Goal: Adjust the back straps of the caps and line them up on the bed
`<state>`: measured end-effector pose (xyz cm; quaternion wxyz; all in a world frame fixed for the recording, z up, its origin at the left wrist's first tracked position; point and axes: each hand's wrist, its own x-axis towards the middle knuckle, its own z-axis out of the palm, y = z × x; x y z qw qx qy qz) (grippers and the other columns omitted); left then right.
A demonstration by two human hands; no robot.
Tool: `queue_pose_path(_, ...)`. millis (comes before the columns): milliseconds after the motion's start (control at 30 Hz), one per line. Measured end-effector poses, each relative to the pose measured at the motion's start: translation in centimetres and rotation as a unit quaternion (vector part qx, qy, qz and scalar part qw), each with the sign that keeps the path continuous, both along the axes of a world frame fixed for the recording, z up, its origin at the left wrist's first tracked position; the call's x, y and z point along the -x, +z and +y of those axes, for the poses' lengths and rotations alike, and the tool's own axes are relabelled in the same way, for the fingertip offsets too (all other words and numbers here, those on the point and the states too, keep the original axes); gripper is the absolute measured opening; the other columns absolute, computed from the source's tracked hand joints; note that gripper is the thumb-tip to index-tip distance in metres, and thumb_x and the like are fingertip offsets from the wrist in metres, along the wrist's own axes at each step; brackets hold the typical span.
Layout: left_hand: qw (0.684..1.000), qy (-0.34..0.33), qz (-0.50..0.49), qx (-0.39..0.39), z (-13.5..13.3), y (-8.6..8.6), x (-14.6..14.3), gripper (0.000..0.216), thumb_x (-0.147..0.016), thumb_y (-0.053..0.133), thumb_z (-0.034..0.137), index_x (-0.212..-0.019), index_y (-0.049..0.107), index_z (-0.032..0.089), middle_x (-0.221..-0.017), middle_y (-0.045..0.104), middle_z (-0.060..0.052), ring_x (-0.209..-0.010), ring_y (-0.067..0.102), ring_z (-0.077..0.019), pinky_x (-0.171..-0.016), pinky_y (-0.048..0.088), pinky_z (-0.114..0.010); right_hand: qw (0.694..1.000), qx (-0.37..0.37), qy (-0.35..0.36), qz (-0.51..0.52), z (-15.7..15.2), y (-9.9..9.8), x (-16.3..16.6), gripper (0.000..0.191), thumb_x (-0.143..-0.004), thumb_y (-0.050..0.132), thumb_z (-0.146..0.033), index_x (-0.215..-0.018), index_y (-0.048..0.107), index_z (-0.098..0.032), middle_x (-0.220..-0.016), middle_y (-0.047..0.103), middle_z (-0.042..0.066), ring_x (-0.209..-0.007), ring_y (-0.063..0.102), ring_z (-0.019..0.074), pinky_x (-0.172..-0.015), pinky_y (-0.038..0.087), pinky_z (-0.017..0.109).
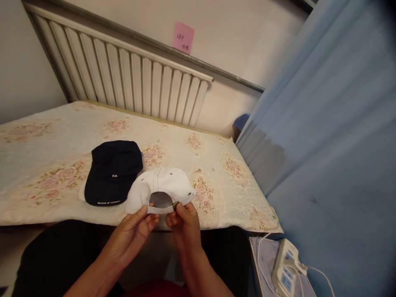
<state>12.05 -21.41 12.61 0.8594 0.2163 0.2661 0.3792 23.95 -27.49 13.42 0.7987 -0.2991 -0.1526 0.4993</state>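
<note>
A white baseball cap [168, 178] is held at the near edge of the table, its back opening and adjusting strap turned toward me. My left hand [136, 227] pinches the strap's left end between thumb and fingers. On the other side of the opening, my right hand [185, 220] grips the strap near its metal buckle, with the strap's free end sticking out to the right. Just left of the white cap lies a black cap [114, 171], with small white lettering on its front and along the brim. Something pale shows partly under the black cap's brim.
Both caps are over a flower-patterned cloth [173, 142] covering the table. Behind stands a white radiator [130, 78], with a pink note [183, 38] above it. A blue curtain [324, 136] hangs at right, near a white power strip [286, 268] with cables.
</note>
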Motion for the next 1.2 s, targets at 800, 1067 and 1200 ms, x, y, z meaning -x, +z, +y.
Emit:
queue_pose_path(800, 0.982, 0.002, 0.057, -0.179, -0.4, 2.2, -4.1, 0.013, -0.077, 0.07, 0.028, -0.081, 0.066, 0.016, -0.085, 0.063, -0.002, -0.084, 0.057, -0.0136, -0.077, 0.045, -0.025, 0.992, 0.001, -0.011, 0.127, 0.7, 0.0, -2.1, 0.023, -0.079, 0.066, -0.035, -0.075, 0.055, -0.015, -0.055, 0.049, -0.007, -0.042, 0.03, 0.0035, -0.042, 0.024, 0.018)
queue_pose_path(1067, 0.984, 0.0, 0.046, -0.172, 0.7, 2.9, -4.4, 0.013, -0.076, 0.072, 0.027, -0.078, 0.066, 0.015, -0.083, 0.063, -0.002, -0.082, 0.058, -0.013, -0.072, 0.049, -0.024, 0.979, -0.006, 0.034, 0.2, 1.4, -0.2, -2.8, 0.02, -0.073, 0.071, -0.022, -0.072, 0.052, -0.016, -0.05, 0.042, -0.009, -0.04, 0.021, 0.0022, -0.039, 0.02, 0.016)
queue_pose_path(1200, 0.983, 0.009, 0.033, -0.178, 1.5, 3.5, -4.8, 0.013, -0.074, 0.073, 0.024, -0.073, 0.065, 0.014, -0.077, 0.062, -0.001, -0.074, 0.057, -0.0106, -0.066, 0.05, -0.02, 0.985, -0.032, 0.038, 0.165, 1.5, 0.1, -2.8, 0.018, -0.077, 0.068, -0.024, -0.071, 0.052, -0.017, -0.05, 0.041, -0.009, -0.042, 0.023, 0.0036, -0.041, 0.02, 0.016)
